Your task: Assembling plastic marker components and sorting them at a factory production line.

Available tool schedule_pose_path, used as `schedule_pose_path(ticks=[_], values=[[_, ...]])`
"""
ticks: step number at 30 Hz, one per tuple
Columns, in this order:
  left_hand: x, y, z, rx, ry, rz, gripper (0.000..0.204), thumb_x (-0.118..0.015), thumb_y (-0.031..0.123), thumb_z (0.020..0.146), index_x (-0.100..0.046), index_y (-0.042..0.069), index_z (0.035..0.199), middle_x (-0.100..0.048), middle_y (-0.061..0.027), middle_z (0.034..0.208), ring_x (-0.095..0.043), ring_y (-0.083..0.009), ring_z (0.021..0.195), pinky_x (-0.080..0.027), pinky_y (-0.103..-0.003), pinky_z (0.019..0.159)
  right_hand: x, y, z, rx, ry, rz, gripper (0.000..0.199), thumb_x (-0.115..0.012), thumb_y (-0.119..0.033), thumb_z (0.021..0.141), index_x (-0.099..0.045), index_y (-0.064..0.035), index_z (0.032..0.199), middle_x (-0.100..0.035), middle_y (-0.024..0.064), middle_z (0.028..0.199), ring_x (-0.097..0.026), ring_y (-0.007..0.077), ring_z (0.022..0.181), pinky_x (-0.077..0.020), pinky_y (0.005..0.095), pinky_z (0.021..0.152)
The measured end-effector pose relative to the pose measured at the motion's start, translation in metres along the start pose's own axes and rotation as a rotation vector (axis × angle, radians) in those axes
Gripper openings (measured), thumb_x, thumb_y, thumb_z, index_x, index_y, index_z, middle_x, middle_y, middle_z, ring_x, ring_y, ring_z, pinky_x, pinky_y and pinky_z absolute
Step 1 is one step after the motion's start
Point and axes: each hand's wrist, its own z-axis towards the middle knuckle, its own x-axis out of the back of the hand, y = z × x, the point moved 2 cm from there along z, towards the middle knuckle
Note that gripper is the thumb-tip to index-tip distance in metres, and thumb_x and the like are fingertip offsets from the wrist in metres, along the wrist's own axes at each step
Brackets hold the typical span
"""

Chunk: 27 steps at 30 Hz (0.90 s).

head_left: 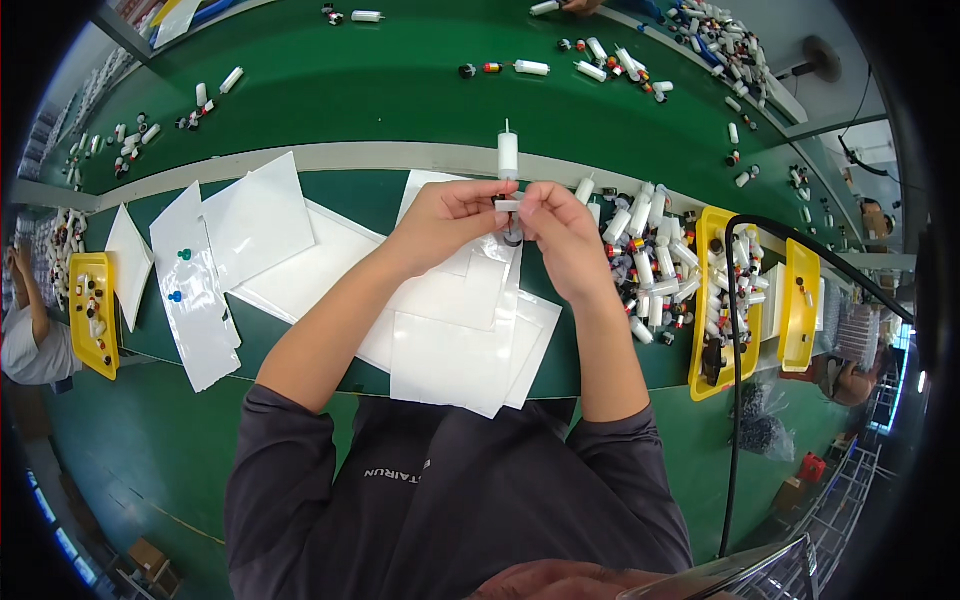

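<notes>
My left hand (455, 215) and my right hand (562, 232) meet over the bench, fingers closed in a pinch. Between their fingertips is a small white label-like strip (508, 206), next to a dark, narrow part mostly hidden by the fingers. Just beyond the fingertips, a white cylinder (508, 155) with a thin tip points away from me; I cannot tell whether it joins the pinched part. Below the fingers a greyish rounded end (513, 236) shows. Overlapping glossy white sheets (445, 355) lie under my hands.
Right of my right hand lies a heap of white cylinders (650, 250) with small coloured parts. Beyond it stand yellow trays (703, 375); a black cable (735, 420) hangs in front. More white sheets (258, 225) lie left. Scattered parts sit on the green belt (380, 90).
</notes>
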Motion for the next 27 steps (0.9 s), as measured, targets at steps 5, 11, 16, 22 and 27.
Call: schedule_pose_path(ticks=[5, 11, 16, 22, 27], values=[[0.002, -0.002, -0.001, -0.009, -0.054, 0.052, 0.043, -0.063, -0.005, 0.094, -0.057, -0.003, 0.137, -0.065, -0.0119, 0.129, -0.066, -0.0174, 0.112, -0.054, -0.032, 0.099, 0.006, 0.004, 0.003, -0.061, 0.044, -0.026, 0.006, -0.06, -0.011, 0.096, -0.061, -0.0059, 0.097, -0.063, -0.0009, 0.089, -0.055, 0.0075, 0.082, -0.0402, 0.0223, 0.075], [-0.001, 0.0, -0.002, -0.037, -0.056, 0.084, 0.045, -0.062, -0.006, 0.094, -0.055, -0.003, 0.139, -0.065, -0.0109, 0.128, -0.065, -0.0148, 0.11, -0.053, -0.03, 0.098, -0.003, 0.01, 0.001, 0.064, 0.092, -0.04, 0.008, -0.057, -0.01, 0.099, -0.059, -0.0031, 0.101, -0.063, 0.0026, 0.09, -0.061, 0.0116, 0.087, -0.0466, 0.026, 0.082], [-0.002, -0.002, -0.003, -0.055, -0.032, 0.089, 0.047, -0.062, -0.006, 0.094, -0.056, -0.001, 0.14, -0.067, -0.0091, 0.123, -0.066, -0.0121, 0.103, -0.054, -0.027, 0.094, -0.003, 0.017, 0.003, 0.117, 0.103, -0.077, 0.007, -0.057, -0.011, 0.1, -0.057, -0.0038, 0.101, -0.061, 0.0002, 0.089, -0.059, 0.0088, 0.081, -0.0464, 0.0248, 0.078], [-0.005, -0.002, -0.008, -0.108, -0.088, 0.082, 0.044, -0.063, -0.001, 0.096, -0.056, -0.001, 0.139, -0.068, -0.0088, 0.122, -0.065, -0.0117, 0.101, -0.054, -0.028, 0.091, -0.011, 0.027, 0.0, 0.208, 0.211, -0.14, 0.009, -0.059, -0.01, 0.1, -0.055, -0.003, 0.103, -0.056, -0.0036, 0.084, -0.049, 0.0022, 0.074, -0.0411, 0.0203, 0.065], [-0.003, -0.004, -0.005, -0.035, -0.036, 0.116, 0.042, -0.058, 0.002, 0.1, -0.053, 0.0, 0.142, -0.063, -0.0105, 0.134, -0.062, -0.0178, 0.119, -0.053, -0.034, 0.101, -0.016, 0.031, -0.003, 0.437, 0.335, -0.302, 0.008, -0.065, -0.008, 0.096, -0.063, -0.0024, 0.101, -0.058, -0.002, 0.083, -0.049, 0.0034, 0.069, -0.0394, 0.0209, 0.061]])
